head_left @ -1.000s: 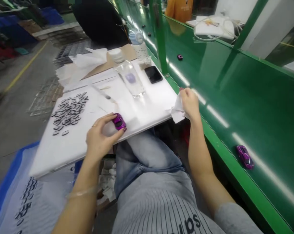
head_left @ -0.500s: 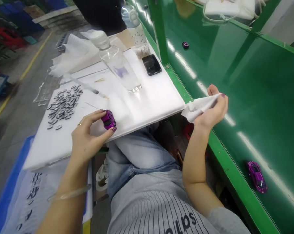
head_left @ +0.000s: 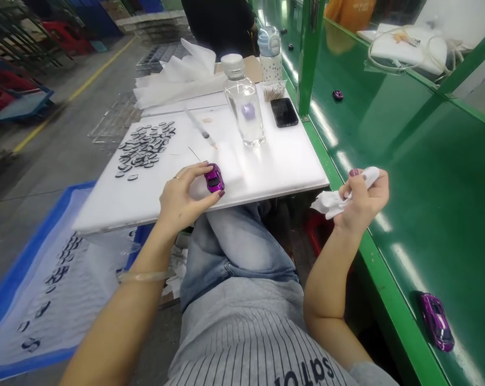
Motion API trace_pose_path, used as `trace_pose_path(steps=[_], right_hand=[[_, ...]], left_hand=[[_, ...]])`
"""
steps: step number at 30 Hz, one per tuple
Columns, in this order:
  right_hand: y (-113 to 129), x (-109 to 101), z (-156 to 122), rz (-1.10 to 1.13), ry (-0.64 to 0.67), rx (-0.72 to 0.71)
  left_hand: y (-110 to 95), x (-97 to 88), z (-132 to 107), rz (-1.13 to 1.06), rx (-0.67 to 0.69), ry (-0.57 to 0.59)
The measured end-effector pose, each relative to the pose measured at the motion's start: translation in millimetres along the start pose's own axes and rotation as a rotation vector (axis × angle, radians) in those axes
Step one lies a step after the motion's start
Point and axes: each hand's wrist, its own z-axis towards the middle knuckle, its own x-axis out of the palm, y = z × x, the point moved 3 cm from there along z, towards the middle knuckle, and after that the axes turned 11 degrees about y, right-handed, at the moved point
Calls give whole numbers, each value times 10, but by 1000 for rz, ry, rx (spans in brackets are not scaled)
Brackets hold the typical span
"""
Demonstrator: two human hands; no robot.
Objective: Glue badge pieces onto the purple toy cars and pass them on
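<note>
My left hand [head_left: 183,197] pinches a small shiny purple toy car [head_left: 214,178] between thumb and fingers, just above the near edge of the white board [head_left: 274,161] on my lap. My right hand [head_left: 363,195] is closed round a crumpled white cloth [head_left: 331,202], held over the edge of the green conveyor [head_left: 419,177]. A second purple toy car [head_left: 437,320] lies on the conveyor at the lower right. A third small car [head_left: 337,95] sits farther up the belt.
On the board stand a clear bottle [head_left: 244,104], a black phone [head_left: 284,112], a syringe [head_left: 200,127] and a heap of several small dark parts [head_left: 143,147]. White cloths [head_left: 178,80] and a water bottle [head_left: 269,53] lie behind. A blue-edged sheet [head_left: 45,289] covers the floor at left.
My right hand has drawn the white cloth back from the board's corner and bunched it in the fist. The left hand keeps its hold on the purple car. The view has swung.
</note>
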Motion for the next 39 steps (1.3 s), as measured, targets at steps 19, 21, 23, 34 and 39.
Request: trace_pose_path(steps=[19, 21, 23, 34, 39], right_hand=[[38, 229, -209, -63, 155, 54], [32, 252, -224, -68, 164, 47], [34, 277, -239, -40, 177, 49], [217, 485, -173, -85, 269, -21], [465, 985, 128, -181, 383, -283]], left_hand=[[-19, 6, -14, 6, -24, -2], [-25, 4, -12, 8, -38, 8], [-27, 5, -10, 12, -55, 21], [-19, 25, 1, -9, -43, 34], [-22, 4, -7, -12, 15, 54]])
